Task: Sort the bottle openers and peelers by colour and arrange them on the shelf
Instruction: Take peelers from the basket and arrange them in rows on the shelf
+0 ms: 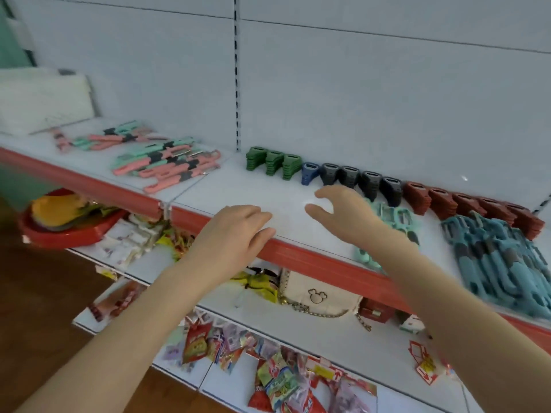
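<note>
Where left hand [235,231] crosses, red shelf edge [313,257]

Bare shelf [238,189] centre is passable; openers [369,181] block 12 to 2 o'clock, pink peelers [167,166] 10, teal peelers [501,263] 3.

Bottle openers [369,181] line the back of the shelf [238,189], centre to right; one peeler pile [167,166] lies left of them, a second peeler pile [501,263] before their right end.

Green openers [272,163], red openers [474,208], teal peelers [501,263] (grey-banded)
</note>
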The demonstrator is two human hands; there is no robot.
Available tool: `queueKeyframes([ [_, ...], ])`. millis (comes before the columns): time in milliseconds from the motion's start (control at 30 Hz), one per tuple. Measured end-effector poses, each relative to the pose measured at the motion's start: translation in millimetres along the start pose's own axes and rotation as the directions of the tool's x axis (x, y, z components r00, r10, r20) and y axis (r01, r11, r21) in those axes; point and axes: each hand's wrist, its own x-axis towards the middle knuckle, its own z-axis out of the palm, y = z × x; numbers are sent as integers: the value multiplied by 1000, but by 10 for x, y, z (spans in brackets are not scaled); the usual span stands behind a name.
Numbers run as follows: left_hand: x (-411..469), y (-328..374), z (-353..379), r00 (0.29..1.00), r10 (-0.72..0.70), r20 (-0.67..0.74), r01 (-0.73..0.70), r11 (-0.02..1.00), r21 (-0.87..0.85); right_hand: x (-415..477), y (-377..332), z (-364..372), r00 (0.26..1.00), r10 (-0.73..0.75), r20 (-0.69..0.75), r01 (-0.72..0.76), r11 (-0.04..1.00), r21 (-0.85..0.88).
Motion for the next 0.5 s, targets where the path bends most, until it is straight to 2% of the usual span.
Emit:
queueKeyframes([
  [267, -852, -1448, -696, 989, -139, 44, 133, 983, 123, 651, -1572, 638, 988, -156, -4, 156, 982, 111],
  [500, -1272, -2472, -1105, 972, -233, -18, 234, 965, 115, 1159, -2592, 1122, 982, -188, 26, 178, 961, 213],
])
